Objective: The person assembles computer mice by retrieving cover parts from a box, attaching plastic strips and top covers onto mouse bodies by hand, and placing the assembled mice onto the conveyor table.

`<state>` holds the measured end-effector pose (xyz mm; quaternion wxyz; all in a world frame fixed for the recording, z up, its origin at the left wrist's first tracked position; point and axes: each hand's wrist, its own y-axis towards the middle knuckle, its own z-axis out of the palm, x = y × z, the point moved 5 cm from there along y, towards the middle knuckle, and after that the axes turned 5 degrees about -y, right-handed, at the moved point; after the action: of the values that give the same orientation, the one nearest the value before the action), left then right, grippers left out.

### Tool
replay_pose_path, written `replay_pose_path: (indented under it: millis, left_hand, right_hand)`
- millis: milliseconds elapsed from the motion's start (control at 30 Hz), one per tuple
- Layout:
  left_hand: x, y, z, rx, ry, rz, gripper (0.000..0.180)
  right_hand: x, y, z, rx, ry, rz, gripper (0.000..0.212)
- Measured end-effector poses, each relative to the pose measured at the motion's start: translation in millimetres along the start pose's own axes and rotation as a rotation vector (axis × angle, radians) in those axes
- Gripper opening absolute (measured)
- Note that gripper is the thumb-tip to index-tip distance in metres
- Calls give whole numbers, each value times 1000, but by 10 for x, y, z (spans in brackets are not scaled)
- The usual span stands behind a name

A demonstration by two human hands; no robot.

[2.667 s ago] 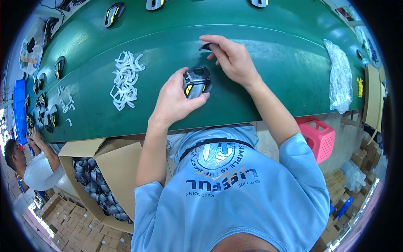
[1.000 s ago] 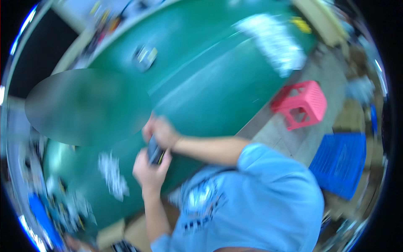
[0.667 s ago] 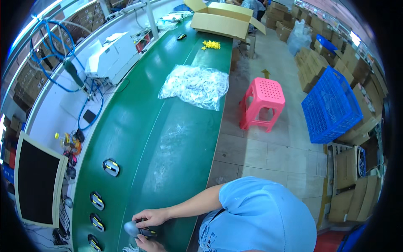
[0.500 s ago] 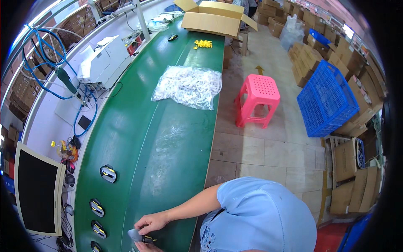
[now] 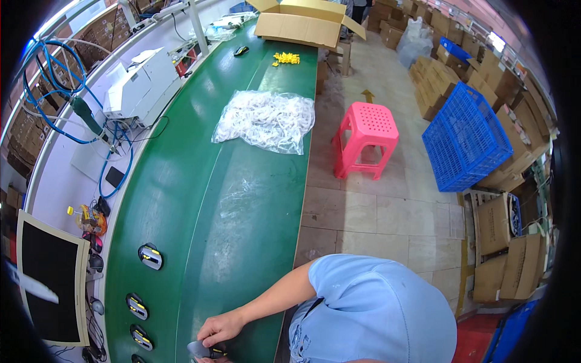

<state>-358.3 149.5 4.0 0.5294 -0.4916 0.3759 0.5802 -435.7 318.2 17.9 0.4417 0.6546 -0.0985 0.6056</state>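
My right hand reaches over the green work surface near the lower edge. Its thumb and fingers pinch a smooth grey rounded piece. A black part sits right beside that piece, below the fingers. My left hand shows only as a few fingertips at the bottom edge, pressed to the underside of the same piece. To the left lie several black oval devices with grey middles and yellow strips, in a loose row.
Farther up are a clear bag of white parts, a small yellow pile and an open carton. A monitor stands left. A pink stool and blue crate are on the right.
The view has shifted slightly. My left hand has sunk mostly out of the bottom edge, while my right still grips the grey piece. A blurred white shape now appears before the monitor.
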Motion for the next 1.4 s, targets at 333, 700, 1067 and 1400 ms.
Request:
replay_pose_path:
  millis: [333,700,1067,1400]
  left_hand:
    - [-270,46,158,16,816,112,83]
    - [91,-86,-261,-46,758,315,66]
    - [-345,-15,505,-258,873,475,65]
    - [-315,-89,445,-285,822,452,61]
  right_hand:
    - [-6,-4,-122,-67,-327,95,53]
    - [39,-37,72,22,-270,40,48]
    - [218,-39,-335,-28,-443,215,54]
    - [197,-82,-242,-5,-563,231,49]
